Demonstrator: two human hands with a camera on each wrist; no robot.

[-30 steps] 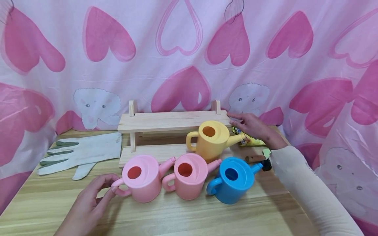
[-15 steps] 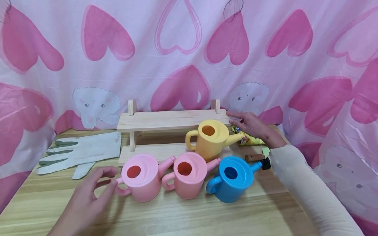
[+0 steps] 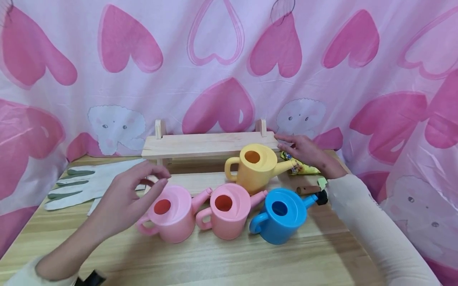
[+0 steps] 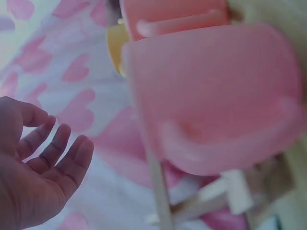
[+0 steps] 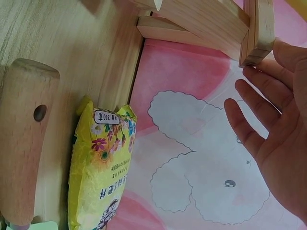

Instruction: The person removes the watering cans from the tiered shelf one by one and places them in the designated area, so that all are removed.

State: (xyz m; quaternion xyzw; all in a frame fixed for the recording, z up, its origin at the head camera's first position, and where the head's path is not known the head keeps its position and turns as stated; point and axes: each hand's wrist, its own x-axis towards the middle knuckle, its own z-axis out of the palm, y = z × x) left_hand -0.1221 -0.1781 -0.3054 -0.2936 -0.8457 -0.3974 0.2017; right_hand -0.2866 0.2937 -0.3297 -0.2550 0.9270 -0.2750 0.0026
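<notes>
My left hand hovers over the left pink watering can, fingers loosely bent and holding nothing. In the left wrist view that can fills the right side, away from the fingers. A second pink watering can and a blue watering can stand to its right in a row. Behind them, a yellow watering can sits on the lower board of a two-tier wooden shelf. At the right end of the upper board, the fingertips of my right hand touch the wood.
White gloves with green between the fingers lie left of the shelf, partly behind my left hand. On the right are a yellow printed packet and a tool with a wooden handle. A pink heart-patterned curtain hangs behind.
My left hand has let go of the left pink can's handle, then moved up and right over the can. The right hand stays at the shelf's end; the cans have not moved.
</notes>
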